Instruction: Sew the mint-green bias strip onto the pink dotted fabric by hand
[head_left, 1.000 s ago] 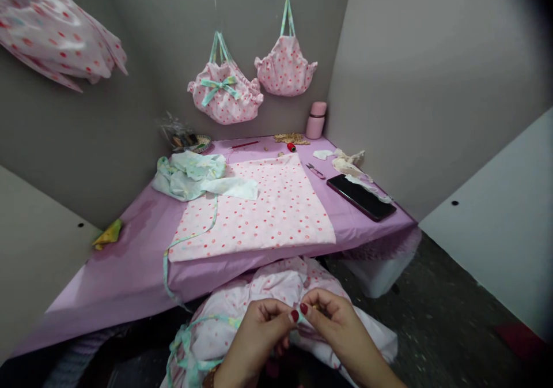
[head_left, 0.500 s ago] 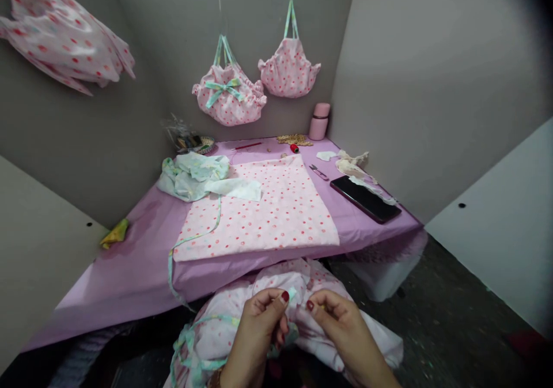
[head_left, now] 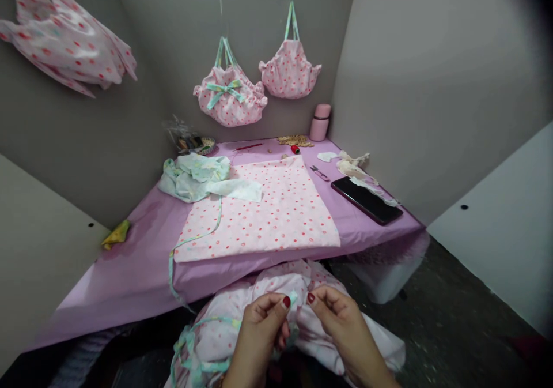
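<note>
Over my lap, my left hand [head_left: 264, 327] is closed in a pinch on the tip of a mint-green fabric strip [head_left: 293, 297]. A short gap to the right, the thumb and forefinger of my right hand [head_left: 341, 321] press together; whatever is between them is too small to make out. Beneath both hands lies a bunched pink dotted cloth [head_left: 227, 342], partly hidden by my wrists. Mint-green ties [head_left: 190, 347] trail over its left side. On the table ahead, a flat pink dotted fabric panel [head_left: 276, 215] carries a crumpled mint-green cloth [head_left: 194, 174].
The table has a purple cover [head_left: 142, 272]. At its right are a phone [head_left: 366, 199] and thread snips [head_left: 319, 173]; behind them stand a red thread spool [head_left: 295, 149] and pink bottle [head_left: 319, 124]. Dotted bags [head_left: 231, 102] hang on the wall.
My right hand has risen very slightly, its fingertips still close to the left hand's. The whole view has shifted a little; objects on the table stay put.
</note>
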{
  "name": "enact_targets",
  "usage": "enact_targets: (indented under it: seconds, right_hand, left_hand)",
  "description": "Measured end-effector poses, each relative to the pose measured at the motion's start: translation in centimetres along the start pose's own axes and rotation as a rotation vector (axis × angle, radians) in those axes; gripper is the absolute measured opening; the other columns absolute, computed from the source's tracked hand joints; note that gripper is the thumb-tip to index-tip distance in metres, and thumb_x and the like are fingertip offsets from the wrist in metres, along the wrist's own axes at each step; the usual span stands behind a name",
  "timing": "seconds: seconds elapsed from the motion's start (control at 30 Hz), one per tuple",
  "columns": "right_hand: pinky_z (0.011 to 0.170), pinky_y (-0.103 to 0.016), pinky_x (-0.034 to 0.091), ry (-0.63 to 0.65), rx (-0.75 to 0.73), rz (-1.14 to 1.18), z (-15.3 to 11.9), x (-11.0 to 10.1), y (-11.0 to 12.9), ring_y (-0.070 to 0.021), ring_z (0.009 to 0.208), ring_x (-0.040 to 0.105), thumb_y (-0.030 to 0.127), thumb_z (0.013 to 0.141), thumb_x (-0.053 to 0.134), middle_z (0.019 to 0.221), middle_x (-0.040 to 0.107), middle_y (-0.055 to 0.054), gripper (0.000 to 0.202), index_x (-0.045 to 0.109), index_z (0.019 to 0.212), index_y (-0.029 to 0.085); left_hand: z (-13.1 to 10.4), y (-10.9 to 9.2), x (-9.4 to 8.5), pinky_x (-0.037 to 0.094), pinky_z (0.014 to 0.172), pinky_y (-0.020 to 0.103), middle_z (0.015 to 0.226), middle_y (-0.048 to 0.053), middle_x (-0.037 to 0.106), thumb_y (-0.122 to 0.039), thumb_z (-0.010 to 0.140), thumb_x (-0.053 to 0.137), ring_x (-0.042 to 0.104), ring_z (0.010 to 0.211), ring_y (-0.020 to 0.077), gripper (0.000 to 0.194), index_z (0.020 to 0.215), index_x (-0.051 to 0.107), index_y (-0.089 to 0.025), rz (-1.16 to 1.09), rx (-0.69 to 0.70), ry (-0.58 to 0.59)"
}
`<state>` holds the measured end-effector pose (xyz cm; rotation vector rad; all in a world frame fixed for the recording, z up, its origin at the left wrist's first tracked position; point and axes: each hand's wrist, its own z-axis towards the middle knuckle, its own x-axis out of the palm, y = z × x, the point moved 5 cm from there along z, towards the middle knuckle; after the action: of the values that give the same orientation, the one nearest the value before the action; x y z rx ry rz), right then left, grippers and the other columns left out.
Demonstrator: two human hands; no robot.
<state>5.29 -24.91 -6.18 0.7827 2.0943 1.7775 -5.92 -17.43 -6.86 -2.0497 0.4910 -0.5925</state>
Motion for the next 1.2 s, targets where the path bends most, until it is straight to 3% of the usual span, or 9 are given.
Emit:
enact_targets:
  seconds: [0.2,0.37,0.5,0.67,0.8,0.93,1.07,1.2]
  right_hand:
    - [0.051,-0.022,0.036,0.081,0.051,-0.021,-0.2,-0.1,0.2,-0.0126,0.056,0.045,0.039,0.073,0.064,0.061,0.051,0.003,0.025,0.060,0.082,0.017]
    - [0.055,-0.024,0.038,0.044,-0.060,-0.156,-0.6,0.5,0.9,-0.0145,0.060,0.047,0.034,0.076,0.060,0.062,0.054,0.001,0.020,0.061,0.067,0.016]
    - [0.057,-0.024,0.040,0.041,-0.059,-0.117,-0.5,0.3,0.6,-0.0148,0.060,0.048,0.040,0.077,0.059,0.063,0.053,0.001,0.023,0.058,0.069,0.018]
    - [0.056,-0.022,0.040,-0.075,-0.109,-0.202,-0.7,-1.0,1.2,-0.0143,0.060,0.049,0.044,0.084,0.049,0.066,0.050,0.002,0.025,0.055,0.080,0.020]
    - [0.051,-0.022,0.036,0.040,-0.222,-0.423,-1.4,-0.7,2.4,-0.0138,0.055,0.046,0.036,0.088,0.045,0.060,0.049,0.002,0.026,0.056,0.070,0.020]
    - [0.057,-0.023,0.042,0.127,-0.242,-0.538,-1.8,-0.1,2.4,-0.0172,0.061,0.058,0.030,0.087,0.049,0.063,0.061,0.000,0.023,0.065,0.074,0.021]
    - [0.067,-0.023,0.048,0.146,-0.247,-0.547,-1.8,0.2,2.2,-0.0205,0.078,0.066,0.028,0.087,0.049,0.080,0.072,-0.003,0.023,0.072,0.087,0.024]
    - [0.075,-0.024,0.049,0.160,-0.283,-0.565,-1.9,0.3,2.3,-0.0205,0.087,0.067,0.027,0.089,0.047,0.093,0.074,-0.006,0.027,0.071,0.101,0.024]
  left_hand:
    - [-0.4,-0.7,0.5,0.029,0.039,0.017,0.043,-0.005,0.048,-0.053,0.068,0.064,0.038,0.037,0.0062,0.044,0.074,0.066,-0.009,0.184,0.098,0.074]
    - [-0.7,-1.0,0.7,0.029,0.041,0.019,0.045,-0.003,0.048,-0.044,0.073,0.061,0.038,0.040,0.0076,0.036,0.072,0.068,-0.009,0.300,0.150,0.107]
    - [-0.7,-1.0,0.5,0.027,0.040,0.019,0.044,-0.004,0.046,-0.041,0.070,0.061,0.036,0.039,0.0077,0.033,0.073,0.069,-0.009,0.328,0.123,0.074]
    - [-0.6,-1.1,0.4,0.027,0.040,0.019,0.044,-0.005,0.044,-0.040,0.068,0.062,0.035,0.039,0.0080,0.033,0.076,0.069,-0.008,0.298,0.101,0.011]
    - [-0.6,-1.2,0.1,0.025,0.040,0.019,0.043,-0.006,0.041,-0.039,0.070,0.062,0.032,0.040,0.0074,0.031,0.075,0.069,-0.009,0.288,0.138,-0.003]
    - [-0.8,-1.4,-0.1,0.025,0.041,0.019,0.045,-0.005,0.042,-0.036,0.072,0.062,0.034,0.042,0.0084,0.027,0.074,0.070,-0.010,0.303,0.187,-0.009]
    - [-0.9,-1.7,0.0,0.026,0.042,0.019,0.047,-0.004,0.043,-0.034,0.074,0.059,0.035,0.044,0.0089,0.026,0.075,0.071,-0.011,0.341,0.218,-0.010]
    - [-1.0,-1.8,0.0,0.027,0.043,0.019,0.048,-0.004,0.044,-0.032,0.075,0.059,0.035,0.045,0.0091,0.025,0.076,0.072,-0.011,0.358,0.227,0.000]
